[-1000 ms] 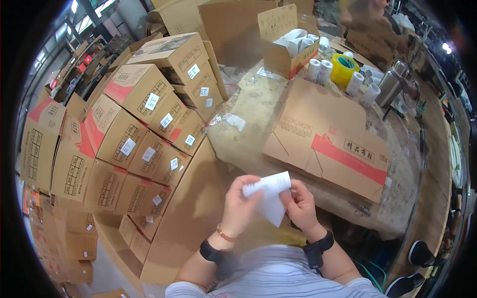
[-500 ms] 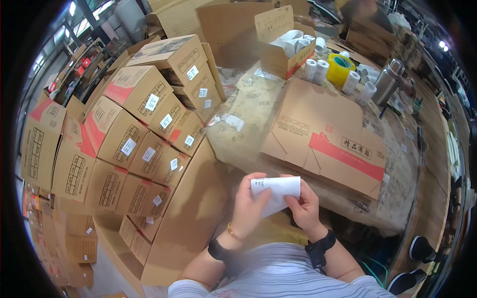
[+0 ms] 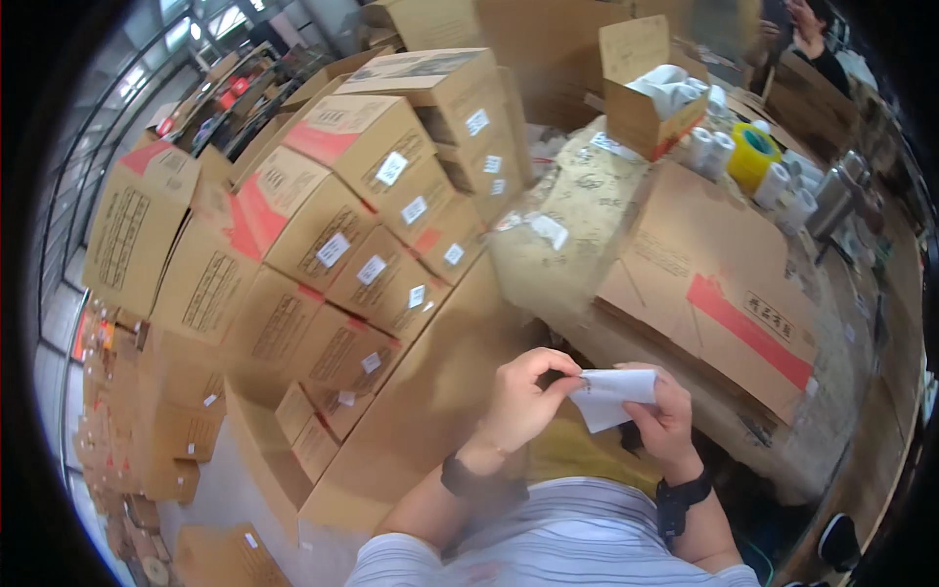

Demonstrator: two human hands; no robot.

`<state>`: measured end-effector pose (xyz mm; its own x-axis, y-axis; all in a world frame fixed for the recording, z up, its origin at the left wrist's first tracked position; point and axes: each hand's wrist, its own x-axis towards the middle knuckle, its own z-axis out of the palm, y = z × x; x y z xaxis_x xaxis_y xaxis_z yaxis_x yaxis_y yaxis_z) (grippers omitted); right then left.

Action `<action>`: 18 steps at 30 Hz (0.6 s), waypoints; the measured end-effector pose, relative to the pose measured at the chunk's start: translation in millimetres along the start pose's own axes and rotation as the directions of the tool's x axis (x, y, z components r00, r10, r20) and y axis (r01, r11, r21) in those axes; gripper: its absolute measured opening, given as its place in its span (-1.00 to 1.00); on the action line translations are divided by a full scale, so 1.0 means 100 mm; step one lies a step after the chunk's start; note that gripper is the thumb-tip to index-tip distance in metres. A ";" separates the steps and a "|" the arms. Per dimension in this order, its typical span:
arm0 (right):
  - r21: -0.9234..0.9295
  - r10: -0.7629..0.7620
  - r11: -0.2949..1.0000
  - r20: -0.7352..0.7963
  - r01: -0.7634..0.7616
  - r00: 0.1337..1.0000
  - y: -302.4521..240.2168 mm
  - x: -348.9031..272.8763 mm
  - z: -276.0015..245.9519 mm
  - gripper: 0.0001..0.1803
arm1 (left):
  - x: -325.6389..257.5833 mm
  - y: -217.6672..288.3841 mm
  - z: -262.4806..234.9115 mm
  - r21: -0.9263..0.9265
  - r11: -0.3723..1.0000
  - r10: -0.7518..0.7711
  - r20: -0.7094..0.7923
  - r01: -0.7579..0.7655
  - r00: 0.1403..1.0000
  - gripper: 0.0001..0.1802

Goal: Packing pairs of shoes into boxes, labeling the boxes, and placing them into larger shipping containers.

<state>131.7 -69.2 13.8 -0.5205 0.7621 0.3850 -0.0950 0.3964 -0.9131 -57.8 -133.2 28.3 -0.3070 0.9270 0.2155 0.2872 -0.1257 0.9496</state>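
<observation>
Both hands, left [image 3: 523, 401] and right [image 3: 663, 421], gripped white paper slip [image 3: 611, 396] by fingertips. Stacked brown boxes [image 3: 333, 225] bore white square labels [image 3: 391, 168]. Flattened red-striped carton [image 3: 724, 284] lay on surface.

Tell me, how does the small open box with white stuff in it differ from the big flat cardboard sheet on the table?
The small open box stands upright, flap raised, with white rolls inside; the flattened carton lies flat, holding nothing. The box is far smaller than the carton. The carton bears a broad red stripe; the box shows only a little red at its lower edge. Both are brown cardboard.
</observation>
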 end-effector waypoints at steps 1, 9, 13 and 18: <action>0.018 -0.005 1.000 -0.005 0.005 1.000 0.00 0.00 0.02 -0.72 | -0.01 0.01 -0.04 0.013 1.000 -0.005 -0.019 0.005 1.000 -0.88; 0.335 0.363 0.894 -0.151 -0.298 0.919 0.18 -0.05 0.43 -0.75 | -0.30 -0.04 -0.26 0.382 0.865 0.406 -0.151 -0.326 0.901 -0.75; 0.434 0.386 0.861 -0.214 -0.267 0.897 0.33 -0.06 0.37 -0.78 | -0.44 -0.30 -0.80 -0.004 0.999 0.031 -0.698 -0.047 0.715 -0.88; 0.471 0.414 0.838 -0.218 -0.276 0.884 0.36 -0.06 0.42 -0.76 | -0.70 -0.92 -1.95 0.112 0.993 0.117 -0.908 -0.037 0.401 -0.88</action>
<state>96.0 -80.9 -26.8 -0.3142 0.9493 -0.0081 -0.3355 -0.1190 -0.9345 -239.5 -255.7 -29.8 -0.9138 0.0360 0.4046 0.3980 -0.1201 0.9095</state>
